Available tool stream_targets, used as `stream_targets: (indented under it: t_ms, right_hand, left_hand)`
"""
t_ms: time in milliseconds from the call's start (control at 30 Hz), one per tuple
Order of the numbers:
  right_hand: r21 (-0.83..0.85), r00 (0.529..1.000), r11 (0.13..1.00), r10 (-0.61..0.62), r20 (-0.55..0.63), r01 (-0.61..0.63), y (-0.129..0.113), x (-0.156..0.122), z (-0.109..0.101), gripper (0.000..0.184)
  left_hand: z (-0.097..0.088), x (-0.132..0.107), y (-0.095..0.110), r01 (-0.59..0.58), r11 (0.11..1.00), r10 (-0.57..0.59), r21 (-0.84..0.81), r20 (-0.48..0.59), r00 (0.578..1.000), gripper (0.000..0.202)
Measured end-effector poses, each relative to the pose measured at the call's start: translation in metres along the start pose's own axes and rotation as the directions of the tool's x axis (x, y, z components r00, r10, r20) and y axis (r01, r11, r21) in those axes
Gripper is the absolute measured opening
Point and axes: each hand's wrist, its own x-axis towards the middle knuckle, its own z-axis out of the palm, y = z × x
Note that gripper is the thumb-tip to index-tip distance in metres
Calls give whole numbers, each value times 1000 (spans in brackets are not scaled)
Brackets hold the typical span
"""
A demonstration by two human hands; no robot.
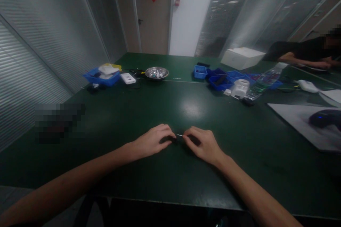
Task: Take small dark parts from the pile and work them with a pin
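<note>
Above the near middle of the green table (128, 181), my two hands almost meet. My right hand (204, 143) pinches a thin, pale, short stick-like piece (180, 135) between thumb and fingertips, and its free end points left. The fingers of my left hand (156, 140) are curled, with the thumb brought close to them. A small dark shape lies by the left fingertips, too dim to name. Whatever the left fingers hold is mostly hidden.
Far left are a filled blue basket (106, 81), a white device (128, 78) and a metal bowl (157, 73). Several blue trays (220, 82), a clear bottle (263, 83) and a white box (242, 57) stand right. A mouse (323, 117) rests on a grey mat (290, 117); another person (303, 55) sits beyond.
</note>
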Motion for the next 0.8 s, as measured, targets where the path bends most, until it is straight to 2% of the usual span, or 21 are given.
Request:
stream_targets:
  t_ms: [100, 200, 300, 367, 467, 600, 700, 800]
  right_hand:
    - [13, 999, 1000, 27, -20, -27, 5, -2, -3, 21]
    - [25, 999, 999, 35, -33, -34, 7, -1, -3, 23]
    - [34, 999, 999, 22, -31, -21, 8, 0, -1, 24]
    - [40, 1000, 999, 16, -24, -15, 8, 0, 0, 25]
    - [44, 1000, 999, 18, -10, -17, 8, 0, 0, 24]
    - [35, 1000, 999, 31, 0, -31, 7, 0, -1, 22]
    - [31, 999, 999, 35, 10, -36, 7, 0, 0, 22]
    - [37, 999, 999, 32, 19, -32, 8, 1, 1, 23]
  left_hand:
    - [-8, -14, -5, -8, 1000, 8, -7, 28, 1000, 26]
    - [-23, -32, -22, 10, 999, -9, 44, -22, 1000, 30]
    - [-49, -47, -53, 90, 986, -79, 140, -81, 994, 32]
    - [-73, -54, -81, 191, 961, -164, 202, -141, 976, 32]
    - [-111, -62, -127, 359, 896, -282, 263, -288, 915, 31]
    - [-145, -75, -175, 532, 803, -362, 267, -491, 793, 30]
    - [-153, -87, -188, 595, 760, -382, 262, -560, 735, 33]
    - [-153, -93, -183, 635, 727, -359, 260, -644, 675, 36]
